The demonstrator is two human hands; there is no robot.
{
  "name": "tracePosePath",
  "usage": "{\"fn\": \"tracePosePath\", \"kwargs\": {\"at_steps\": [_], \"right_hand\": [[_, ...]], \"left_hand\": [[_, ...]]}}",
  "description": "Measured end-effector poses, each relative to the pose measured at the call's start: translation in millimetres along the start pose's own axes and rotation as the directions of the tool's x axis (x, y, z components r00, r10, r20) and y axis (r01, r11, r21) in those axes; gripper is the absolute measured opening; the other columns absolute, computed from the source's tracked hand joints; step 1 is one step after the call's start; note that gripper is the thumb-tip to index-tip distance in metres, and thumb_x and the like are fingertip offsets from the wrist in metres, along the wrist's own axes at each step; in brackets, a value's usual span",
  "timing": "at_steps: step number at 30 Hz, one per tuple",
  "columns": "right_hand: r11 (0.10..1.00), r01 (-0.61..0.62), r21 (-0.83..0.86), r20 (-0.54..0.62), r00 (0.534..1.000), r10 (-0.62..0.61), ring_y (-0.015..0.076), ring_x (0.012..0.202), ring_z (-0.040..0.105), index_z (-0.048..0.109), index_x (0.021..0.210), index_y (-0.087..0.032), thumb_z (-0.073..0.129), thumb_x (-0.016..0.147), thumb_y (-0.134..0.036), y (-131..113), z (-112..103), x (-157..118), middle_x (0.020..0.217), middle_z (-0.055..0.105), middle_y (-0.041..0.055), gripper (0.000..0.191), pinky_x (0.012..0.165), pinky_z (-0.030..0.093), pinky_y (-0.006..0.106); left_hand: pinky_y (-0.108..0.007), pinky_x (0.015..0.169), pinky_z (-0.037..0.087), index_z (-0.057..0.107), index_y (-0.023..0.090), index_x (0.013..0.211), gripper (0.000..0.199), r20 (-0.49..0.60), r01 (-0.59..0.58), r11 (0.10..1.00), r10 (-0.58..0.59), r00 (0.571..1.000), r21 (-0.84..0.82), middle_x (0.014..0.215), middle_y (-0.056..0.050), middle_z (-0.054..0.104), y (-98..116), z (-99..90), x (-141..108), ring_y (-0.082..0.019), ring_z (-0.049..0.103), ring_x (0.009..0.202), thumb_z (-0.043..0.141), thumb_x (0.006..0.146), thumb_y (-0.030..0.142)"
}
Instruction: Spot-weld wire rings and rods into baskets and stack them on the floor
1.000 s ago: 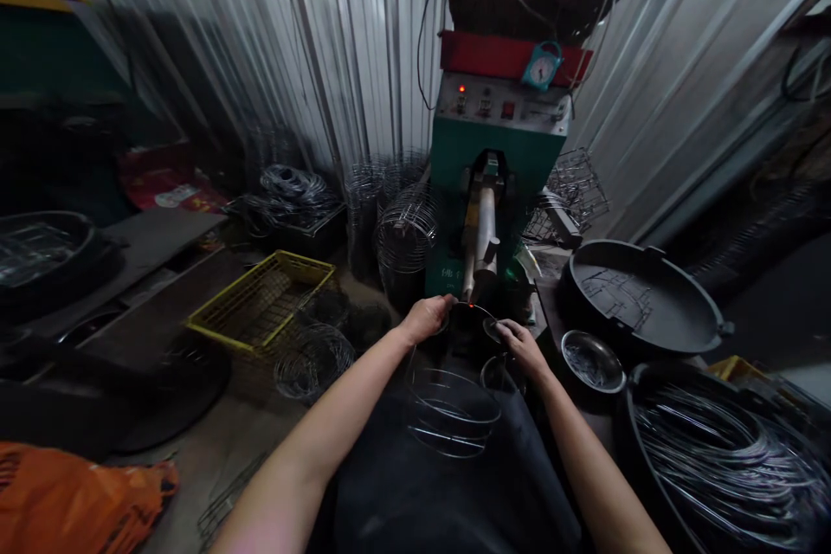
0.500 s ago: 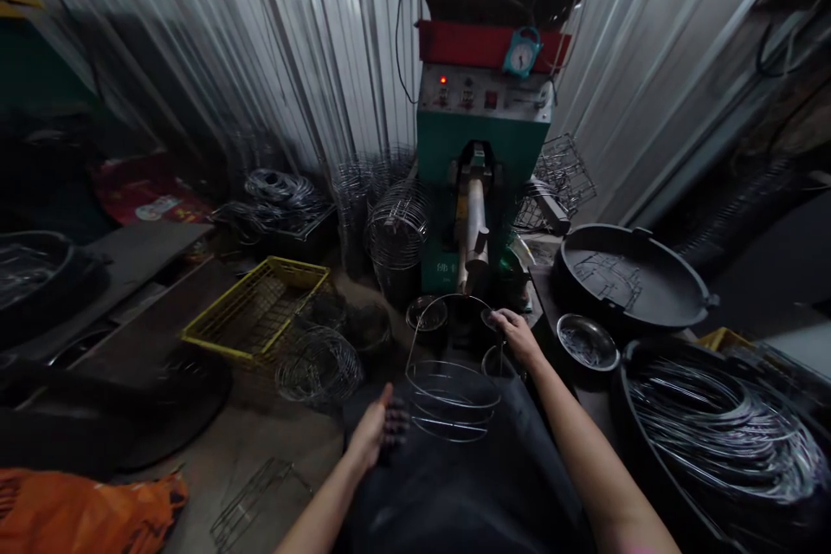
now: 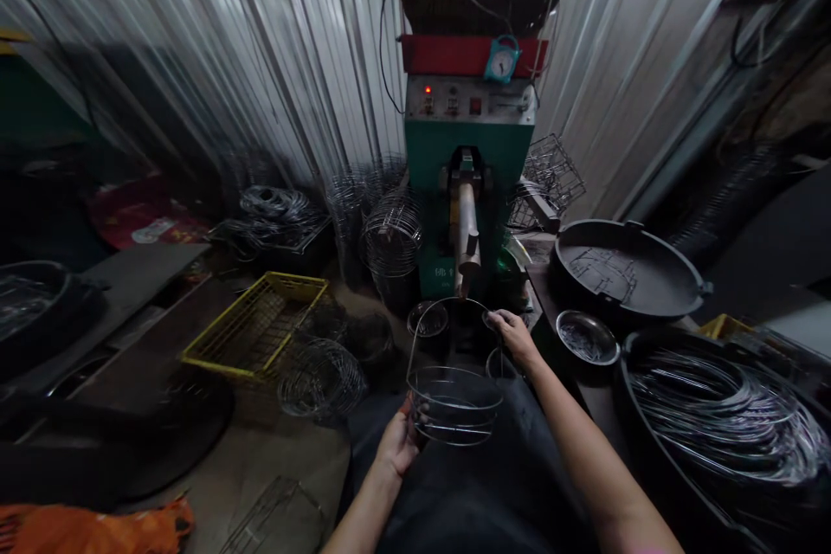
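Wire basket point(image 3: 453, 428) sits below and in front of the green machine point(image 3: 432, 164), its arched top right at the machine's tip. Right hand point(image 3: 512, 335) closed, pinching the arch's right side. Left hand point(image 3: 399, 441) half curled at the basket's left side, can't tell if gripping. Yellow crate point(image 3: 227, 366) left of machine; black pan point(image 3: 662, 273) and wire coil point(image 3: 727, 415) right.

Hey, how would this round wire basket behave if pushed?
The wire basket is probably light, being thin wire with wide gaps. It looks like metal, so likely springy rather than floppy. Its round shape might let it roll.
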State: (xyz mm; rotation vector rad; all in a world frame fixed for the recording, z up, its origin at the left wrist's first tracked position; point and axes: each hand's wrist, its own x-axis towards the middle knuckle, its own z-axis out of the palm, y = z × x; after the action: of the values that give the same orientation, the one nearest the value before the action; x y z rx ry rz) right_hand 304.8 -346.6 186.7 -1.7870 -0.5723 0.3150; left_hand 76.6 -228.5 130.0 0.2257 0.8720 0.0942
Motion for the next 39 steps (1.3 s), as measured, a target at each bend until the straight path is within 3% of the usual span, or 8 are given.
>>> {"fn": "tracePosePath", "kwargs": {"at_steps": [9, 16, 22, 26, 28, 31, 34, 39], "right_hand": [[1.0, 0.008, 0.018, -0.005, 1.0, -0.008, 0.0123, 0.061, 0.045, 0.058, 0.064, -0.015, 0.053, 0.07, -0.048, 7.8, 2.1, 2.6, 0.059, 0.051, -0.0012, 0.034, 0.058, 0.034, 0.023], [0.999, 0.015, 0.039, 0.004, 1.0, -0.015, 0.0119, 0.061, 0.046, 0.058, 0.063, -0.015, 0.052, 0.07, -0.047, 1.4, 3.1, 0.3, 0.059, 0.051, -0.0017, 0.033, 0.06, 0.034, 0.024], [0.997, 0.066, 0.042, 0.17, 0.983, -0.072, 0.0146, 0.073, 0.054, 0.064, 0.079, -0.017, 0.049, 0.075, -0.044, 9.2, 4.5, -20.3, 0.073, 0.062, 0.0007, 0.031, 0.07, 0.041, 0.026], [0.947, -0.029, -0.32, 0.032, 0.999, 0.042, 0.0169, 0.095, 0.055, 0.061, 0.102, -0.021, 0.051, 0.077, -0.035, 34.6, -38.5, -15.3, 0.102, 0.063, 0.0031, 0.03, 0.082, 0.041, 0.027], [0.758, -0.268, -0.595, -0.233, 0.96, 0.156, 0.0152, 0.101, 0.053, 0.057, 0.109, -0.023, 0.044, 0.082, -0.029, 51.3, -78.5, -6.8, 0.109, 0.06, 0.0039, 0.031, 0.085, 0.04, 0.025], [0.56, -0.495, -0.664, -0.412, 0.868, 0.278, 0.0222, 0.107, 0.05, 0.051, 0.117, -0.012, 0.039, 0.082, -0.015, 76.1, -137.0, 6.1, 0.116, 0.053, 0.0172, 0.037, 0.087, 0.038, 0.032], [0.428, -0.579, -0.694, -0.422, 0.809, 0.409, 0.0286, 0.1, 0.054, 0.059, 0.106, -0.006, 0.05, 0.073, -0.009, 95.9, -168.5, 13.1, 0.105, 0.058, 0.023, 0.034, 0.08, 0.042, 0.037], [0.342, -0.591, -0.731, -0.388, 0.771, 0.505, 0.0265, 0.095, 0.058, 0.065, 0.094, -0.006, 0.051, 0.073, -0.008, 117.4, -171.7, 12.9, 0.099, 0.062, 0.0205, 0.026, 0.078, 0.043, 0.034]], "left_hand": [[-0.019, 0.039, 0.041, 0.057, 0.01, 0.079, 0.013, -0.035, -0.094, 0.995, 0.093, 0.995, -0.035, 0.052, 0.001, 0.057, -1.8, -7.8, 12.9, -0.007, 0.048, 0.035, 0.05, 0.081, 0.021], [-0.014, 0.041, 0.041, 0.055, 0.012, 0.082, 0.007, 0.077, -0.076, 0.982, 0.09, 0.993, -0.172, 0.054, 0.002, 0.053, -2.1, -9.5, 12.9, -0.004, 0.049, 0.042, 0.05, 0.08, 0.014], [-0.012, 0.033, 0.031, 0.058, 0.013, 0.075, 0.023, 0.103, -0.171, 0.952, 0.202, 0.974, -0.253, 0.049, 0.004, 0.047, -2.9, -24.9, -10.5, -0.003, 0.042, 0.037, 0.039, 0.086, 0.019], [-0.021, 0.049, 0.047, 0.064, 0.019, 0.071, 0.028, -0.003, -0.191, 0.97, 0.193, 0.981, -0.148, 0.058, 0.0, 0.061, 3.4, -47.4, -19.5, -0.009, 0.056, 0.049, 0.04, 0.086, 0.021], [-0.025, 0.063, 0.051, 0.066, 0.021, 0.07, 0.03, 0.061, -0.159, 0.979, 0.168, 0.984, -0.129, 0.064, 0.0, 0.066, 5.3, -57.1, -20.0, -0.01, 0.061, 0.058, 0.041, 0.085, 0.016], [-0.03, 0.078, 0.048, 0.069, 0.026, 0.076, 0.038, 0.225, -0.124, 0.984, 0.151, 0.963, -0.131, 0.079, -0.001, 0.07, 1.9, -66.8, -19.1, -0.013, 0.064, 0.076, 0.037, 0.082, 0.006], [-0.032, 0.084, 0.046, 0.069, 0.026, 0.084, 0.04, 0.297, -0.11, 0.986, 0.142, 0.944, -0.123, 0.087, -0.003, 0.07, -4.4, -68.8, -18.4, -0.014, 0.063, 0.084, 0.036, 0.081, 0.003], [-0.028, 0.079, 0.048, 0.069, 0.028, 0.081, 0.037, 0.244, -0.064, 0.998, 0.063, 0.968, -0.005, 0.081, -0.001, 0.07, -6.4, -56.5, -17.8, -0.015, 0.064, 0.081, 0.044, 0.077, 0.002]]}}
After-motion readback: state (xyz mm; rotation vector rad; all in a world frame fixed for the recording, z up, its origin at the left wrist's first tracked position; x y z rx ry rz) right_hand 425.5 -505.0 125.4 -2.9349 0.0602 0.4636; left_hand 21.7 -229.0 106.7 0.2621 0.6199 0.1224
